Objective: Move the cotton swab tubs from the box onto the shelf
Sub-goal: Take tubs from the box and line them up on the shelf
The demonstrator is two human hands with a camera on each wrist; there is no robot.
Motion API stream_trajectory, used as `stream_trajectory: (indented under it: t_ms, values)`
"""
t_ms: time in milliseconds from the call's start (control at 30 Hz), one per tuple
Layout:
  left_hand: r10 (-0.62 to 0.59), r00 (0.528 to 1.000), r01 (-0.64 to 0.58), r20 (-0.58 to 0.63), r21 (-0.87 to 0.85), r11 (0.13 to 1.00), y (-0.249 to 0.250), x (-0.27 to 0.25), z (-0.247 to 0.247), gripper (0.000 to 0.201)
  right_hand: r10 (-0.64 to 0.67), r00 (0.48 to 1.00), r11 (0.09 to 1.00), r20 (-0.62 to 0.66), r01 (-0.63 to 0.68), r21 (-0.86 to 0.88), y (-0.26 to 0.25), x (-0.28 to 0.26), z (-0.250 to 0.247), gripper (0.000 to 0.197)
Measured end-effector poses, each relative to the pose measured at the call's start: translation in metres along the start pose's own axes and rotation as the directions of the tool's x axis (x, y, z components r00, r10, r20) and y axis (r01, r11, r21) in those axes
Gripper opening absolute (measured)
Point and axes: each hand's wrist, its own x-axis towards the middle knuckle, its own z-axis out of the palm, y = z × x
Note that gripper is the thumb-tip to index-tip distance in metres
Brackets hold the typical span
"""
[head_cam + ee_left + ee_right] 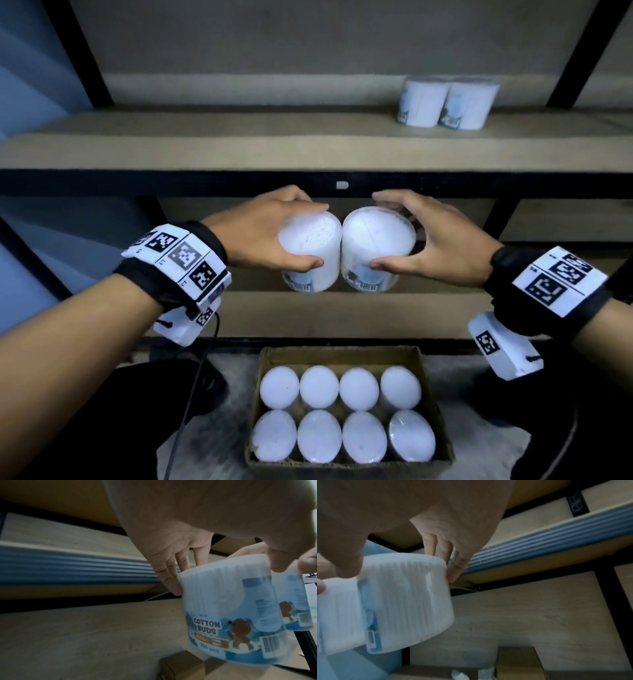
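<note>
My left hand (270,233) grips a cotton swab tub (310,251) from above, thumb near me and fingers behind it. My right hand (428,240) holds a second tub (376,246) the same way. The two tubs touch side by side in the air, above the cardboard box (442,425) and just below the upper shelf's front edge (239,181). The left wrist view shows the blue "COTTON BUDS" label on the left tub (228,615), with the other tub (295,601) behind it. In the right wrist view the right tub (406,601) fills the left side. Several tubs (339,418) stand in the box.
Two tubs (445,102) stand together on the upper shelf board (205,140) at the right. Black uprights (78,51) frame the shelf on both sides. A lower shelf board (342,318) lies behind the box. A dark cable (191,394) hangs from my left wrist.
</note>
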Motion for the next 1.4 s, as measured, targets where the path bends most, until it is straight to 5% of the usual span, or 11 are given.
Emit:
stream_trajectory:
  t_ms: [600, 1100, 1400]
  values:
    - [0.040, 0.984, -0.016, -0.173, 0.143, 0.990, 0.015, 0.059, -0.116, 0.079, -0.029, 0.977, 0.999, -0.211, 0.023, -0.031, -0.039, 0.063, -0.100, 0.086]
    - [-0.049, 0.983, 0.062, -0.177, 0.069, 0.996, -0.013, 0.108, -0.108, 0.077, 0.034, 0.963, 0.992, -0.267, -0.064, -0.107, -0.010, 0.119, -0.092, 0.052]
    - [-0.041, 0.970, 0.046, -0.238, 0.018, 0.999, -0.023, 0.124, -0.093, 0.077, 0.135, 0.955, 0.984, -0.264, -0.160, -0.075, 0.008, 0.135, -0.085, 0.051]
